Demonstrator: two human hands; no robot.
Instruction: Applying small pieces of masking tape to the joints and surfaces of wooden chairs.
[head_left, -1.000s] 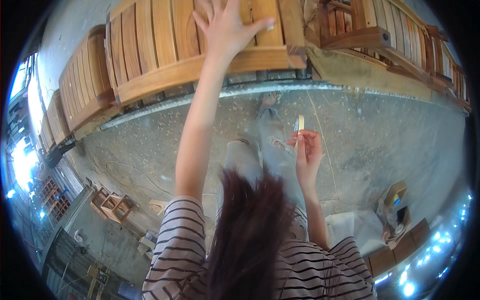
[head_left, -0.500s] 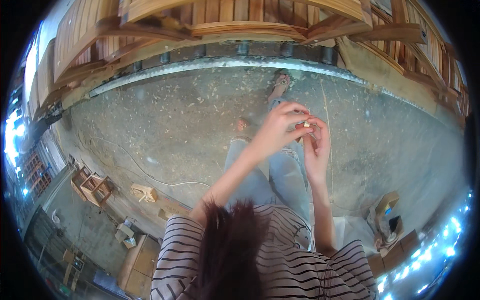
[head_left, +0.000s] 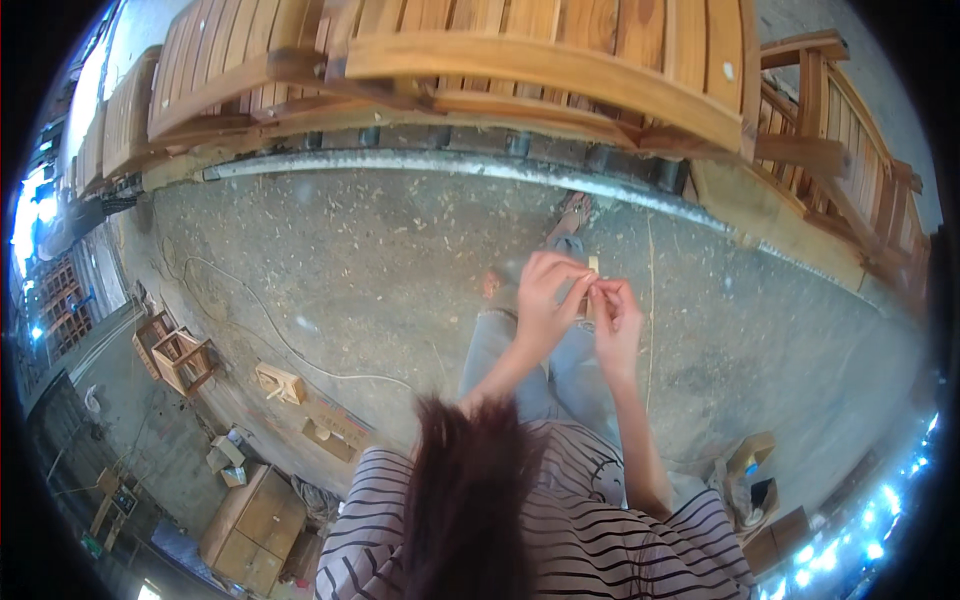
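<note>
In front of my thighs both hands are raised, fingertips pressed together. My left hand (head_left: pixel 547 302) is closed in a pinch, its thumb and forefinger meeting the fingertips of my right hand (head_left: pixel 616 325). The right hand is closed the same way. A small pale yellow strip (head_left: pixel 593 264) sticks up just beyond the joined fingertips. Its kind is too small to tell, and the fingers hide its lower part. Slatted wooden furniture (head_left: pixel 560 62) stands ahead of me, beyond my hands' reach in this pose.
A metal rail (head_left: pixel 400 161) crosses the floor before the furniture. Wood chips dot the concrete floor (head_left: pixel 350 240), and a thin cable (head_left: pixel 280 335) winds over it at left. Small wooden stools (head_left: pixel 182 360) and a cabinet (head_left: pixel 250 530) stand at left, a cardboard box (head_left: pixel 752 455) at right.
My hands have drawn lower and closer in; the fingertips now meet, with the pale strip pointing up beyond them. The view has shifted, bringing more of the furniture in.
</note>
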